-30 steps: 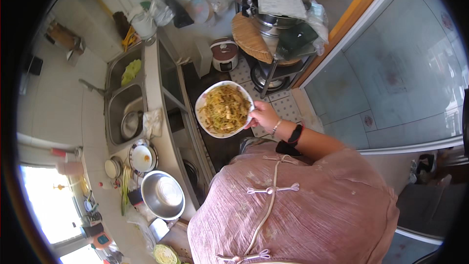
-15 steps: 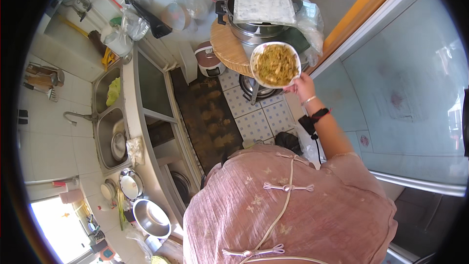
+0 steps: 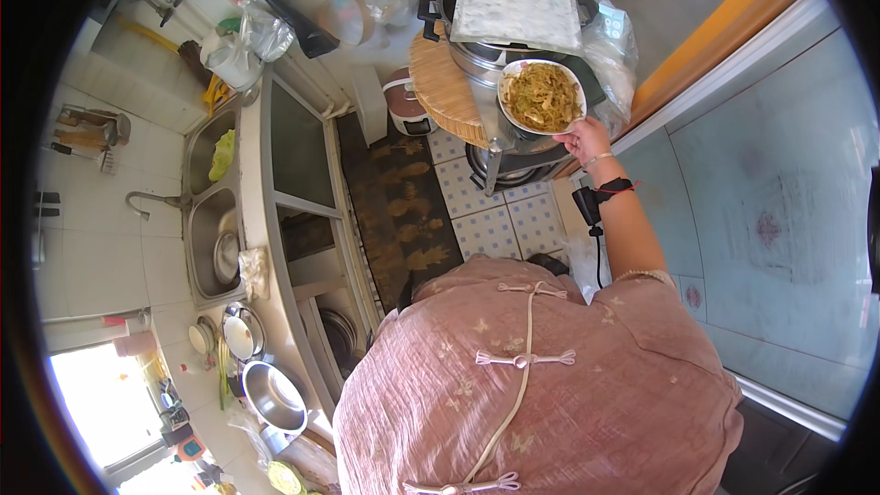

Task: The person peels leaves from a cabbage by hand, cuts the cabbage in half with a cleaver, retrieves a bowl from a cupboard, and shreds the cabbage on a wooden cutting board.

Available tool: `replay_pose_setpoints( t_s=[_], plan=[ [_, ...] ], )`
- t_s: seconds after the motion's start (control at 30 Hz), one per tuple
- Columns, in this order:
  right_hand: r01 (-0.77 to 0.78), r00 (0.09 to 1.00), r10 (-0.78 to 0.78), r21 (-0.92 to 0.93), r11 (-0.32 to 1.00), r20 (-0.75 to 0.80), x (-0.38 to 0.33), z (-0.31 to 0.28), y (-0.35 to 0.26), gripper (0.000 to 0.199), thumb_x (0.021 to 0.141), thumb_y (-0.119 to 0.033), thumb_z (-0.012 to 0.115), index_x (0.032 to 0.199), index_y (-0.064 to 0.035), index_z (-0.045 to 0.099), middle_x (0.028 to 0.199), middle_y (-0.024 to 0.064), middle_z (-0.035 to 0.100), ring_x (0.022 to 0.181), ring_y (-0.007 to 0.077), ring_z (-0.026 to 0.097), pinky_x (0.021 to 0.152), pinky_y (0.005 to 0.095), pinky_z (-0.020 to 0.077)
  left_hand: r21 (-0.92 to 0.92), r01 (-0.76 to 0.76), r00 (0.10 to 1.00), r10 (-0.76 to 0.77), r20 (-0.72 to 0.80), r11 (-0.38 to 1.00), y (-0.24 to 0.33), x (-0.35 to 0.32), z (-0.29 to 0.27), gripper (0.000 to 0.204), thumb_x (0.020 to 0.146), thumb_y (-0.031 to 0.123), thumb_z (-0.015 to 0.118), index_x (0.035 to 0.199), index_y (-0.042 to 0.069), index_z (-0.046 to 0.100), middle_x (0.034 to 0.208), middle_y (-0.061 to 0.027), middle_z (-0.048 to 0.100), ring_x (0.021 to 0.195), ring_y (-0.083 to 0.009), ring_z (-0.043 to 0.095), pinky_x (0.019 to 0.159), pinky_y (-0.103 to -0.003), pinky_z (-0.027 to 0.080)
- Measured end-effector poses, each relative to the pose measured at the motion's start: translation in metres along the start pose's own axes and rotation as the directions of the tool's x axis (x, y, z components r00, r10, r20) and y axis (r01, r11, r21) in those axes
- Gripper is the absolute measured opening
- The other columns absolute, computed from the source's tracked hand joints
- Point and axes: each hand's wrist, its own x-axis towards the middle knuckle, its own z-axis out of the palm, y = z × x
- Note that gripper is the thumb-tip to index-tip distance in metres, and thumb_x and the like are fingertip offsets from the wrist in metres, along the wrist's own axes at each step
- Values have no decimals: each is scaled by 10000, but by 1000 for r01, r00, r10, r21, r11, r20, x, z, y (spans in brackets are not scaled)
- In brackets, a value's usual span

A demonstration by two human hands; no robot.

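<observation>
My right hand [image 3: 587, 139] grips the near right rim of a white plate [image 3: 501, 93] with the fingers closed on it. The plate is heaped with yellow-brown shredded food [image 3: 544, 97] that looks like stir-fried shreds or noodles. It is over the near right side of a cluttered stand, beside a steel pot [image 3: 478, 66] topped by a floury white rectangular tray [image 3: 516, 9]. Whether the plate's underside touches anything is hidden. A round straw mat [image 3: 442, 87] lies just left of the plate. My left hand is out of view.
A clear plastic bag [image 3: 610, 50] sits right of the pot, near the orange door frame [image 3: 706, 46]. Below the straw mat stands a rice cooker [image 3: 403, 101]. Along the left counter are a double sink [image 3: 213, 286] and a steel basin [image 3: 275, 399]. A dark floor mat [image 3: 394, 192] covers the aisle.
My right hand, still gripping the plate, has moved it farther away, closer in against the pot. The whole view has shifted a little as my body moved.
</observation>
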Motion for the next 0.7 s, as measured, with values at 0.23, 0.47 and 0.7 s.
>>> replay_pose_setpoints(
  t_s=[0.23, 0.47, 0.7],
  plan=[
    [127, 978, -140, -90, 988, -153, 29, -16, 31, 688, 956, -242, 619, 1489, -47, 230, 859, 113, 649, 614, 253, 676, 522, 391, 591, -60, 36, 999, -37, -15, 998, 25, 21, 21, 298, 805, 203, 699, 1061, 51, 712, 1169, -191, 673, 1105, -395, 606, 957, -496, 482],
    [163, 878, -56, 187, 969, -476, -3, 31, 66, 635, 809, -67, 631, 1385, -38, 363, 1100, 141, 593, 667, 232, 665, 443, 299, 447, -112, 100, 994, -105, -38, 989, 55, 42, 28, 278, 817, 206, 692, 1044, 48, 721, 1141, -187, 689, 1074, -388, 624, 939, -488, 495],
    [227, 962, -239, 103, 968, 129, -121, 240, 124, 484, 819, 35, 602, 1263, -72, 441, 814, 75, 586, 546, 194, 609, 464, 289, 447, -260, 192, 965, -231, -128, 946, -31, -8, -40, 262, 828, 208, 685, 1027, 45, 730, 1112, -184, 706, 1044, -382, 642, 921, -481, 507]
  ],
)
